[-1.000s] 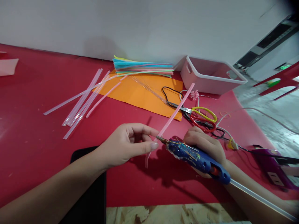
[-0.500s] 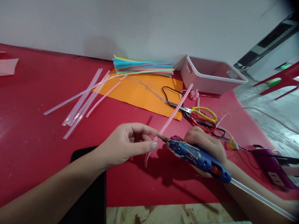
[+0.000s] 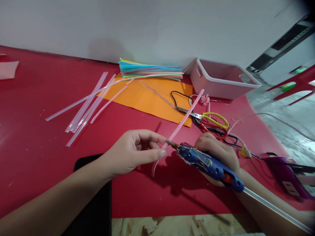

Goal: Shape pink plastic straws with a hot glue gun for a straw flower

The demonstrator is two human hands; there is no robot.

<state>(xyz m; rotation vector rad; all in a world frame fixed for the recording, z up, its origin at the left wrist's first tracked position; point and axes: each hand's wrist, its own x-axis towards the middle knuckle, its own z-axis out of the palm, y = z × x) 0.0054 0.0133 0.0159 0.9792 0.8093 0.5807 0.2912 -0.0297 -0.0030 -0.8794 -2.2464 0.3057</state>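
Between thumb and fingertips, my left hand (image 3: 137,149) pinches a pink pipe cleaner (image 3: 183,121) near its lower end; the strip slants up to the right and its short tail curls below the thumb. My right hand (image 3: 218,152) is wrapped round a blue glue gun (image 3: 204,162) spotted with dried glue. The gun's metal nozzle (image 3: 172,144) points left and meets the pink pipe cleaner just beside my left fingertips. A clear glue stick (image 3: 273,208) sticks out of the gun's back end.
Glue sticks (image 3: 85,111) lie at left. Colourful pipe cleaners (image 3: 150,69) and scissors (image 3: 214,119) lie by an orange sheet (image 3: 147,98). A pink basket (image 3: 223,87) stands behind; a purple power strip (image 3: 285,177) is at right, a black tray (image 3: 98,203) at the near edge.
The upper end of the pink pipe cleaner has shifted very slightly down and right, and the glue gun has moved slightly with it. Both hands keep their grip.
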